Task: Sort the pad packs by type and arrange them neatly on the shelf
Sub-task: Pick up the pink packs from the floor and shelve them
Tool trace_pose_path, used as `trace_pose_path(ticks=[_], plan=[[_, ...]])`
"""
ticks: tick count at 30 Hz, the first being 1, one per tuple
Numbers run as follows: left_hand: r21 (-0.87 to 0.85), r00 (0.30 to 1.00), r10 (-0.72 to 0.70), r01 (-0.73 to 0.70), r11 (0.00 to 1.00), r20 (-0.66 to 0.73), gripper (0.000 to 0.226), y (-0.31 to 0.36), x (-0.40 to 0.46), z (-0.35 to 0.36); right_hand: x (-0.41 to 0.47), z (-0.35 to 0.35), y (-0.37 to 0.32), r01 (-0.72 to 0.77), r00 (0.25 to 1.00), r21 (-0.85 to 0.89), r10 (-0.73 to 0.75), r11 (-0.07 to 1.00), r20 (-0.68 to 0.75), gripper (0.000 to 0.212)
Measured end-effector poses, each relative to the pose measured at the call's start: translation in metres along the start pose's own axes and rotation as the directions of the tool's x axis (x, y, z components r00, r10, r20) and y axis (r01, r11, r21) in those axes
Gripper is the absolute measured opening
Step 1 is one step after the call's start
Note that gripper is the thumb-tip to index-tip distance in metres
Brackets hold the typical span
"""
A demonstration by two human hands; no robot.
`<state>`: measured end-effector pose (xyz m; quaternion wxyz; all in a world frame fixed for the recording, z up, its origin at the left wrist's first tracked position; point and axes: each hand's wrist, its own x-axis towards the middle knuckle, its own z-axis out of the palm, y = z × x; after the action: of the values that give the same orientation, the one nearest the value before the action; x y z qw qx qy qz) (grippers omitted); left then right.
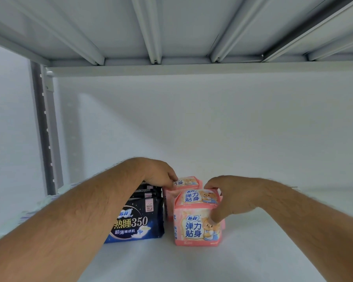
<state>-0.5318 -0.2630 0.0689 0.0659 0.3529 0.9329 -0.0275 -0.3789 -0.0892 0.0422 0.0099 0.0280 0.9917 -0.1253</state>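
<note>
The white shelf [253, 251] carries two groups side by side: dark navy packs [138, 222] in a row on the left, pink packs [196, 228] stacked just beside them. The right hand [230, 200] grips the upper front pink pack [198, 197]; the left hand [161, 171] touches the rear pink pack [184, 182]. Risk: soft, glossy wrappers; an uneven push could topple the stack.
</note>
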Motion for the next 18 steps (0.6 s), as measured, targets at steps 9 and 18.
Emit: trace_pose_path(ticks=[9, 18], plan=[[-0.018, 1.000, 0.003, -0.003, 1.000, -0.009, 0.050, 0.000, 0.005, 0.006, 0.009, 0.014, -0.008, 0.038, 0.996, 0.034, -0.035, 0.999, -0.078, 0.081], [-0.061, 0.998, -0.004, 0.000, 0.998, -0.064, 0.049, 0.001, -0.004, 0.008, -0.002, 0.019, -0.008, 0.022, 0.999, 0.064, -0.020, 0.998, -0.037, 0.074]])
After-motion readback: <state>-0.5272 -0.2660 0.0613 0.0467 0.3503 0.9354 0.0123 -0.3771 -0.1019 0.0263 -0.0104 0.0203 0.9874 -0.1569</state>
